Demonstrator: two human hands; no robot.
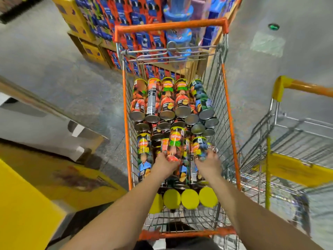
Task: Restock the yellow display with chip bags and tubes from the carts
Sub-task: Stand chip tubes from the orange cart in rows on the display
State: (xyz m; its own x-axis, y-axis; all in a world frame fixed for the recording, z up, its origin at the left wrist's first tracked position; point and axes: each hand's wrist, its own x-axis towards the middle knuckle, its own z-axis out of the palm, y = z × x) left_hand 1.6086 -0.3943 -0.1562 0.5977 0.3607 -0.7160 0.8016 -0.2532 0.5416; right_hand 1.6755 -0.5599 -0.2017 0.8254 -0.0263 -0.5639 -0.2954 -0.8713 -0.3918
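Head view, the only one: both hands are down in the orange cart (231, 112), which is the landmark here. Left hand (164, 164) has its grip clamped round the lower end of an orange tube (175, 145), which sticks up above the stack near the cart's middle. Right hand (209, 159) curls its grip onto a blue-green tube (197, 150) just beside it, toward the cart's right wall; fingers partly hidden, so hold depth is unclear. More tubes (167, 100) lie stacked in rows at the far end of the cart, metal bases facing us, and yellow lids (190, 199) line the near end. Yellow display (27, 204) sits well left of the cart, a second cart (295, 134) to its right. Risks, as I judge them: tubes are smooth and round, so a one-handed end grip could slip or let the tube tilt out. Pulling one from a loose pile could roll its neighbours and collapse the far rows. A lifted tube could also clip the cart's wire wall on the swing left toward the display. Frame is blurry, so contact detail is uncertain.
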